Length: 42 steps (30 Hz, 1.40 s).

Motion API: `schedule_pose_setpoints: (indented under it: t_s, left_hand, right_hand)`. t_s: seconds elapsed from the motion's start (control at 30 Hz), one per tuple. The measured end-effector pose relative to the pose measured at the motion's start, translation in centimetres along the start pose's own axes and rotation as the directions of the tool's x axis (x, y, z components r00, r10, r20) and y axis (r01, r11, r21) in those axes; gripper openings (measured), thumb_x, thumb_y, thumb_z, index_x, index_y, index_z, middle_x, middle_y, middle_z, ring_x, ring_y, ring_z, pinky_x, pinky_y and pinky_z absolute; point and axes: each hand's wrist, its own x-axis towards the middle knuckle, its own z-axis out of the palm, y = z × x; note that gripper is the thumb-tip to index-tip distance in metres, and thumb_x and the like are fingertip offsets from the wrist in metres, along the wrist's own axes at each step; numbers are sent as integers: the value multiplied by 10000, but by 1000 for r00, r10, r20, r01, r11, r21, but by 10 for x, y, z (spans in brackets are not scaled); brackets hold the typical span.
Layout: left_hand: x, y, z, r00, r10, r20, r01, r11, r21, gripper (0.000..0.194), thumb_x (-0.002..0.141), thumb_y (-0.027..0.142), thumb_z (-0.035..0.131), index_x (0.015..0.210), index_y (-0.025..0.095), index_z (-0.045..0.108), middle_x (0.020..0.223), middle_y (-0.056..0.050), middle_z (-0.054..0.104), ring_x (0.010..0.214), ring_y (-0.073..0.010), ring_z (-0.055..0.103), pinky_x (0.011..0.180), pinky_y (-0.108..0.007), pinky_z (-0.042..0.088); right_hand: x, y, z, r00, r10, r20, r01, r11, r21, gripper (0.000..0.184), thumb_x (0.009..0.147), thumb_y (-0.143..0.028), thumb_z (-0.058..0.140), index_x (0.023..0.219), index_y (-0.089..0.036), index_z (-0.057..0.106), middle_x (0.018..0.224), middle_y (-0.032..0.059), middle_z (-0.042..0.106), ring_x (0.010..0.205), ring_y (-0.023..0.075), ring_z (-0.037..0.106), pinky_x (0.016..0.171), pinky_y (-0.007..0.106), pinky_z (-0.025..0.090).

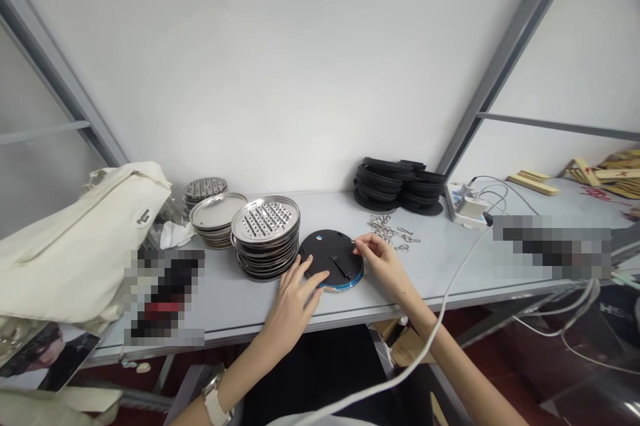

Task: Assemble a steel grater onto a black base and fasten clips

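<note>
A round black disc [320,254] with a folding stand strip and a blue lower rim lies on the table in front of me. My left hand [295,296] rests with spread fingers on its left and lower edge. At the disc's upper right edge, my right hand [383,261] pinches a tiny shiny metal piece [353,241]; its exact kind is too small to tell. Just beyond that hand lies a loose pile of small metal hooks [381,227]. Left of the disc stands a tall stack of round metal grater plates [265,221], close to my left fingers.
Further left are a stack of plain round metal plates [219,211], more grater plates [205,187] and a cream bag [85,246]. Black discs [383,183] are piled at the back. A power strip [467,207] stands right, its white cable [453,279] crossing above my right forearm.
</note>
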Motion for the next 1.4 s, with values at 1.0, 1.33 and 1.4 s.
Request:
schedule_pose_setpoints:
  t_s: [1.0,1.33,1.4]
  left_hand:
    - [108,9,2,997,-47,61,76,682,-727,193,890,291,533,933,140,645,815,-58,692,763,-168,685,699,-272,561]
    - [108,1,9,985,-53,161,167,483,-859,287,786,363,689,900,102,654,848,-95,703,772,-176,685,667,-261,548]
    - [109,0,8,985,-68,159,173,427,-888,299,762,357,716,897,100,645,848,-91,700,785,-170,683,704,-274,554]
  right_hand:
    - [14,-10,2,972,-215,98,213,977,28,199,851,-391,634,969,-237,589,873,33,627,791,182,615,753,329,497]
    - [10,-19,3,994,-86,74,71,980,185,276,761,-465,718,879,-244,600,853,29,643,829,198,640,817,354,516]
    - [9,-18,5,992,-87,92,68,979,193,266,771,-462,711,878,-243,604,883,39,654,860,206,640,840,362,513]
